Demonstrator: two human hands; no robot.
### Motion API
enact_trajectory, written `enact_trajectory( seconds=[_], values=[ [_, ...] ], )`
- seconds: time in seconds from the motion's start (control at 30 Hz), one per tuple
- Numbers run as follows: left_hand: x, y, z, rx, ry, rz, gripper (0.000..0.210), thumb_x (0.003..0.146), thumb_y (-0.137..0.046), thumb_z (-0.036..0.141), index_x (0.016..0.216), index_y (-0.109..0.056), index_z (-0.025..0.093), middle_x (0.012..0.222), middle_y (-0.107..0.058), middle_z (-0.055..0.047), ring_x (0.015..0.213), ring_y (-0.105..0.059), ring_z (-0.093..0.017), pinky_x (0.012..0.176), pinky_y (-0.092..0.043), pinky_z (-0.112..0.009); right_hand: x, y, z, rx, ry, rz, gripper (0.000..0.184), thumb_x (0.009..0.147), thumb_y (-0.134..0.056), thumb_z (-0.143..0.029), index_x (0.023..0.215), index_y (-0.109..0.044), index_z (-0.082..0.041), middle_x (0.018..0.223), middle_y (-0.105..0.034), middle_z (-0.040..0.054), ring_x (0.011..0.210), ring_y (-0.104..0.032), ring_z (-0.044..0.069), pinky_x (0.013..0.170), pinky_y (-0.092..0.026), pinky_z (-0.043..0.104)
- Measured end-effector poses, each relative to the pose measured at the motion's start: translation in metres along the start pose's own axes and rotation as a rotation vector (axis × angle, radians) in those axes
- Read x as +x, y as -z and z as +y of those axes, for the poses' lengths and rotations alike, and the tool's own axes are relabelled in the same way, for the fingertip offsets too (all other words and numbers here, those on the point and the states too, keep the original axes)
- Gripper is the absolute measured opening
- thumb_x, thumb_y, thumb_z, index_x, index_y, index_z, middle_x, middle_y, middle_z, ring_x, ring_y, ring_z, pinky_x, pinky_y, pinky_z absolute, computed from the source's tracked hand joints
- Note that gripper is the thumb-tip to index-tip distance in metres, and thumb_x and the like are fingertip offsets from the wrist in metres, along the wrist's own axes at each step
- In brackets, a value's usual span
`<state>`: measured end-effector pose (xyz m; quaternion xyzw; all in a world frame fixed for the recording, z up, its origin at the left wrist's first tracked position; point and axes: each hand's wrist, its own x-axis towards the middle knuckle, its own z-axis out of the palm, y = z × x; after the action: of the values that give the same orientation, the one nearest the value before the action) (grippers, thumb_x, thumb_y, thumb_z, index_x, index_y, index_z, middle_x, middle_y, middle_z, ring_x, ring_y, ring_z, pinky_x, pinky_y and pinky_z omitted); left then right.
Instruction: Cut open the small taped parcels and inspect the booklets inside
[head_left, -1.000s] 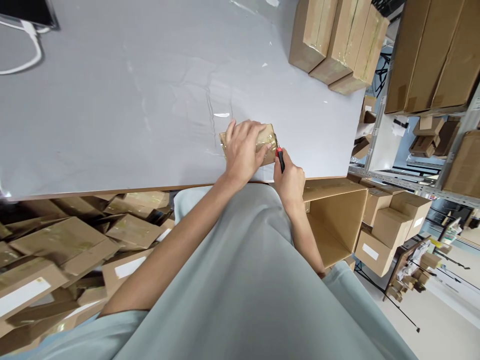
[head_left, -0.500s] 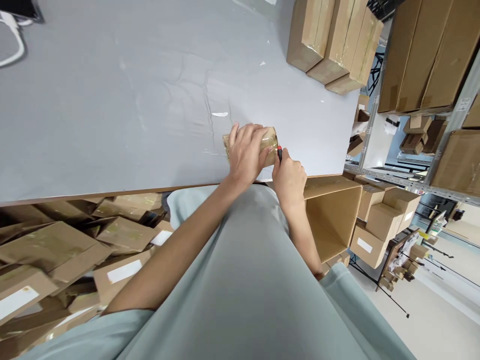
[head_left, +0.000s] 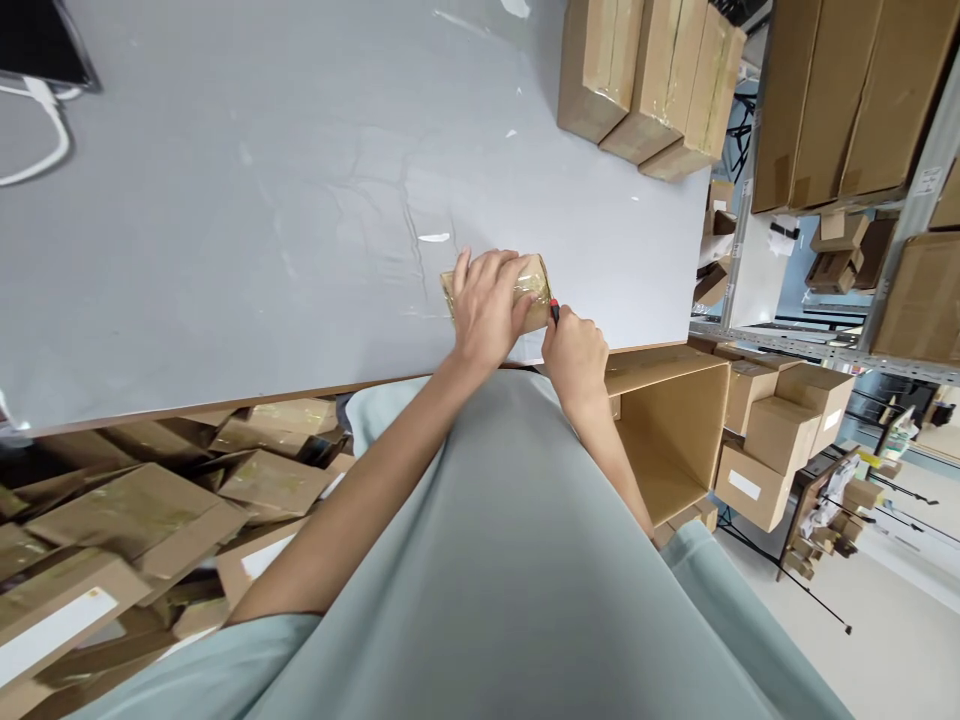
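Note:
A small cardboard box (head_left: 536, 282) wrapped in shiny clear tape lies on the grey table (head_left: 300, 200), close to its front edge. Across its top spreads my left hand (head_left: 486, 305), gripping it with the fingers over the far side and the thumb near the right part. My right hand (head_left: 576, 350) is closed around a box cutter (head_left: 555, 312), black with a red tip section. The cutter's front end meets the right end of the box; its blade is too small to make out.
Several taped cartons (head_left: 637, 90) stand at the table's back right. A white cable (head_left: 56, 150) runs from a black device (head_left: 41, 45) at the far left. Below the table's edge are a heap of cartons (head_left: 135, 520) on the left and an open carton (head_left: 667, 430) on the right.
My right hand has drawn the box cutter slightly down along the box's right end, toward me. My left hand keeps its grip on the box. The whole view has shifted a little.

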<state>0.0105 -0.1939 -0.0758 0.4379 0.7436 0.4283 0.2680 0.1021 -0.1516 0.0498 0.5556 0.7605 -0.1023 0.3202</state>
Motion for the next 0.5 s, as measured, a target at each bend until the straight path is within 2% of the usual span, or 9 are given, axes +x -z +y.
enact_trajectory(
  seconds=[0.17,0.33,0.5],
  values=[
    [-0.003,0.000,0.000,0.031,-0.017,-0.019,0.041,0.106,-0.060,0.045,0.144,-0.065,0.031,0.147,-0.069,-0.009,0.145,-0.058,-0.034,0.142,-0.016,-0.059,0.001,-0.011,0.008,0.033,0.018,-0.011,0.034,0.118,-0.037,-0.022,0.135,-0.065,-0.013,0.115,-0.081,0.0209,0.107,-0.081,0.030,0.087,-0.061,0.036],
    [-0.004,-0.001,-0.001,0.074,-0.015,-0.018,0.044,0.107,-0.058,0.050,0.145,-0.065,0.029,0.148,-0.068,-0.010,0.146,-0.057,-0.035,0.141,-0.016,-0.059,-0.003,-0.017,0.017,0.065,0.048,0.006,0.032,0.117,-0.039,-0.020,0.132,-0.066,-0.014,0.119,-0.081,0.0211,0.110,-0.081,0.030,0.089,-0.060,0.035],
    [-0.005,-0.002,-0.003,0.105,-0.029,-0.016,0.045,0.108,-0.056,0.054,0.143,-0.065,0.028,0.148,-0.069,-0.011,0.144,-0.059,-0.034,0.142,-0.015,-0.058,-0.004,-0.024,0.032,0.093,0.051,-0.034,0.033,0.119,-0.040,-0.027,0.134,-0.067,-0.016,0.118,-0.081,0.0200,0.111,-0.080,0.030,0.090,-0.059,0.036]
  ],
)
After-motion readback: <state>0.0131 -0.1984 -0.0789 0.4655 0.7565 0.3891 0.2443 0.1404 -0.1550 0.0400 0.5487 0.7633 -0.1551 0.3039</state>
